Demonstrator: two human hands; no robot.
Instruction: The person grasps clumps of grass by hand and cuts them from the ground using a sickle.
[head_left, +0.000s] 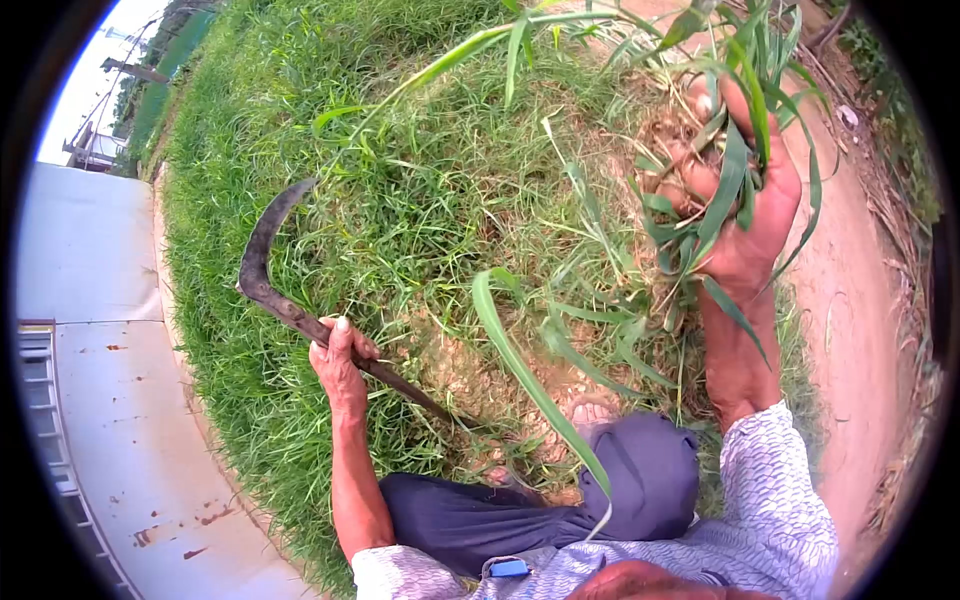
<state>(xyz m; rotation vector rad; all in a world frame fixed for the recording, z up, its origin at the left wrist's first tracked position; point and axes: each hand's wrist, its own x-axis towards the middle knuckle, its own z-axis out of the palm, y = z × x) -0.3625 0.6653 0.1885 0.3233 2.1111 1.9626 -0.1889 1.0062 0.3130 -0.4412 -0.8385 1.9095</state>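
My left hand [342, 368] is closed around the handle of a sickle [264, 250]. Its dark curved blade points up and away, over the green grass. My right hand [745, 215], raised at the upper right, grips a bunch of cut grass [733, 165] with long leaves hanging around the wrist and fingers. Dry roots and stems show among the fingers. One long blade of grass [530, 365] arcs down across the middle toward my knee. Between the hands, shorter grass [430, 225] stands on the ground.
Thick grass [225, 310] grows on the left, beside a pale metal wall [130, 420] with rust marks and a barred window [50, 400]. A bare dirt path [850, 330] runs along the right. My bent knee [640, 470] and feet are close below the hands.
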